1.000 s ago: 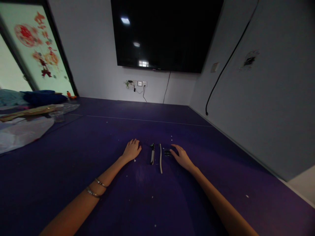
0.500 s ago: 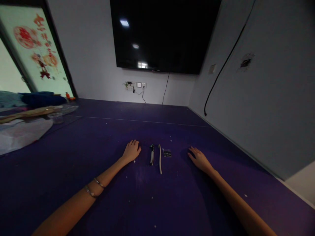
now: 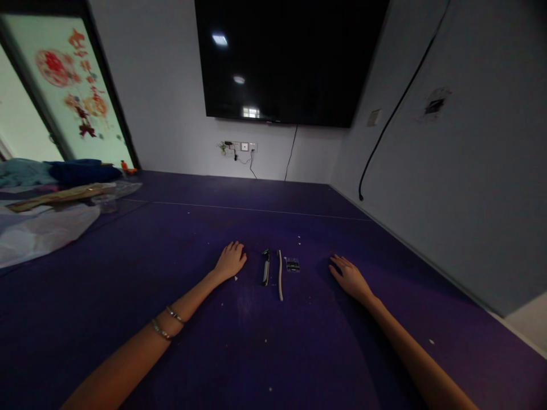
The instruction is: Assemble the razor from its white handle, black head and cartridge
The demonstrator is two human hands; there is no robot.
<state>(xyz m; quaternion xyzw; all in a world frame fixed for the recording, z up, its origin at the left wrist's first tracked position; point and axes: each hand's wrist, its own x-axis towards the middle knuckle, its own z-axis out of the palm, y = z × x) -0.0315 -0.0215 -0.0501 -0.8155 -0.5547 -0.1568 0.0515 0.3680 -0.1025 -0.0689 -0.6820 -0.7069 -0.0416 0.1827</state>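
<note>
Both hands rest palm down on a purple surface (image 3: pixel 239 347), holding nothing. My left hand (image 3: pixel 231 261) lies flat with its fingers stretched forward. Just right of it, apart from the fingers, is a razor (image 3: pixel 266 270) with a dark head and a pale grey handle. Beside the razor lies a slim off-white stick (image 3: pixel 280 276), likely a toothbrush, its head end pointing away from me. A small clear packet with dark contents (image 3: pixel 293 265) sits to the right of the stick. Farther right, my right hand (image 3: pixel 348 276) lies flat, fingers slightly spread, touching none of these items.
White plastic sheeting (image 3: pixel 51 233), a brown flat piece (image 3: pixel 64 197) and blue cloth (image 3: pixel 83 171) are heaped at left. A television (image 3: pixel 286 62) hangs on the wall ahead. A black cable (image 3: pixel 387 125) dangles along the right wall. Small white scraps dot the purple surface.
The whole view has shifted slightly, so the scene sits a little farther right. Both hands and the small items keep their places on the surface.
</note>
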